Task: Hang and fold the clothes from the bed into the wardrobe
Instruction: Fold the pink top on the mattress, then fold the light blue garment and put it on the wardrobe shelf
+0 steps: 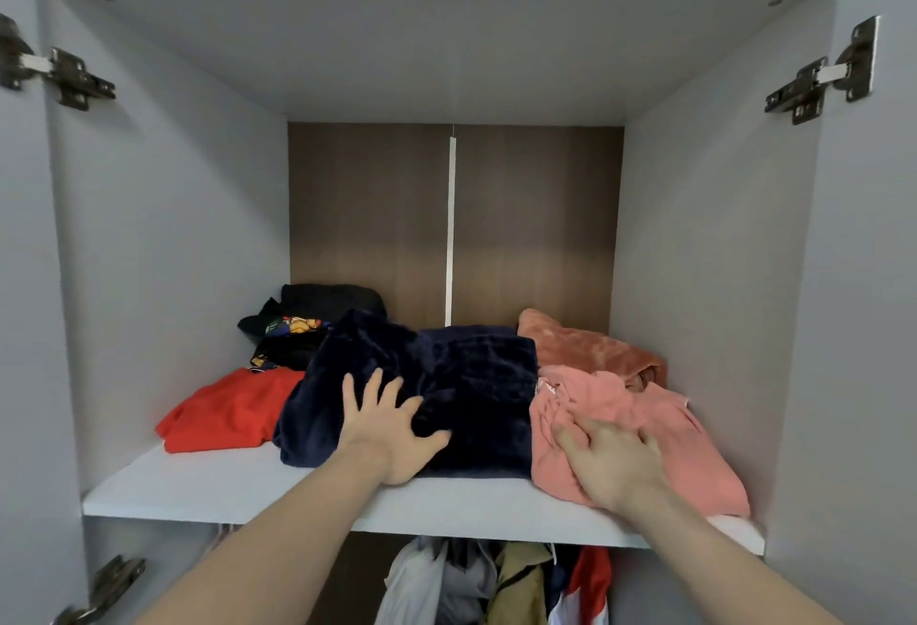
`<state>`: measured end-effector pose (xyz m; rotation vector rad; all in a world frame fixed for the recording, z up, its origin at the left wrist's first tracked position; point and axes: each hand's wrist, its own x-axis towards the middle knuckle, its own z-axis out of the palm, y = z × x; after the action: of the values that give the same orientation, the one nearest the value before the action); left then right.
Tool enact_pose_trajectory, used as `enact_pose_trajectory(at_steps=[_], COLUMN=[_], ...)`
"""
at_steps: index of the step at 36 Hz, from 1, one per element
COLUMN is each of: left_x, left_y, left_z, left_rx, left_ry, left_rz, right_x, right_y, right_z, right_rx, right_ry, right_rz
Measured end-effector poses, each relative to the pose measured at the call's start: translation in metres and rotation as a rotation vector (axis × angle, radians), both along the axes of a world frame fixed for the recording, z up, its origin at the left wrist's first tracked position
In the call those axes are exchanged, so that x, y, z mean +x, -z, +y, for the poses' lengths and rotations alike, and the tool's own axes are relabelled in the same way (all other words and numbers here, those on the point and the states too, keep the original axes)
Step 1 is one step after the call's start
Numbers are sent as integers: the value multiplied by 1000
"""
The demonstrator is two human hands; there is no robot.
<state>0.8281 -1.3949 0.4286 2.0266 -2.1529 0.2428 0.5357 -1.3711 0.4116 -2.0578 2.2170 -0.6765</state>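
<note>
Upper wardrobe shelf (223, 490), inspected left to right. A red garment (228, 408) lies folded at the left, with a dark pile (302, 327) behind it bearing a colourful print; no wording on it can be read. At centre a navy plush garment (446, 376) sits folded on the shelf; the left hand (392, 431) rests flat on it, fingers spread apart. It appears soft, bulky and limp, best handled by supporting the whole fold from beneath. To the right, the right hand (610, 461) presses the pink garment (645, 431), fingers curled into the cloth. A salmon fleece (590, 344) lies behind. No brands or labels are legible.
</note>
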Motion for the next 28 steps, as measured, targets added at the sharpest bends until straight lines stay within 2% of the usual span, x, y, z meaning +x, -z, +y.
enact_pose_trajectory(at_steps=[3,6,8,10,12,14,16,20,28], left_x=[-8,-15,-14,-8,4,19,36,70,107], left_y=[-29,-42,-36,-24,-13,-5,2,22,77], left_z=[-2,15,40,71,107,141,182,268,448], left_rx=[167,101,-65,-182,-233,-265,-290,-258,-242], left_ry=[27,121,211,283,294,259,189,26,-409], left_rz=[29,147,213,239,258,284,284,252,344], right_x=[4,5,7,17,38,63,93,150,240], right_y=[-9,-11,-14,-19,-21,-19,-15,7,46], right_z=[-2,2,10,24,45,69,95,146,248], right_rx=[57,69,-56,-267,-477,-575,-505,-282,85], right_ry=[22,20,41,44,-66,-262,-476,-774,-1199], right_rz=[-10,-57,-142,-256,-363,-506,-634,-713,-661])
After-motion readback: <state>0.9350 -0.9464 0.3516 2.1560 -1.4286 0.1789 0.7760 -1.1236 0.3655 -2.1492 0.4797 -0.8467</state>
